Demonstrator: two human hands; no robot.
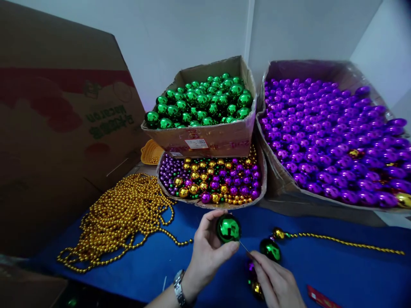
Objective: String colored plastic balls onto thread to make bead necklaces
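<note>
Green ball (228,228) pinched in left hand (205,252) between thumb and fingertips, held just above blue cloth (321,265), in front of mixed tray. Right hand (276,282) closed narrowly on thin needle (245,248), tip touching the held ball. Second green ball (270,250) just beside right fingers, strung next to gold ball (278,233) at end of gold bead strand (346,243) running off to the right. Purple and gold balls partly hidden under right hand.

Containers noted:
- Cardboard box (205,141), rear centre: heaped with green balls.
- Shallow tray (210,204) beneath it: gold and purple balls, small purple beads at left side.
- Large box (279,179), right: filled with purple balls, a few gold among them.
- Yellow basket (150,152) left of tray; contents could not be told.

Loose pile of gold bead strings (122,218) on cloth, left. Tall carton (61,128) stood at far left.
</note>
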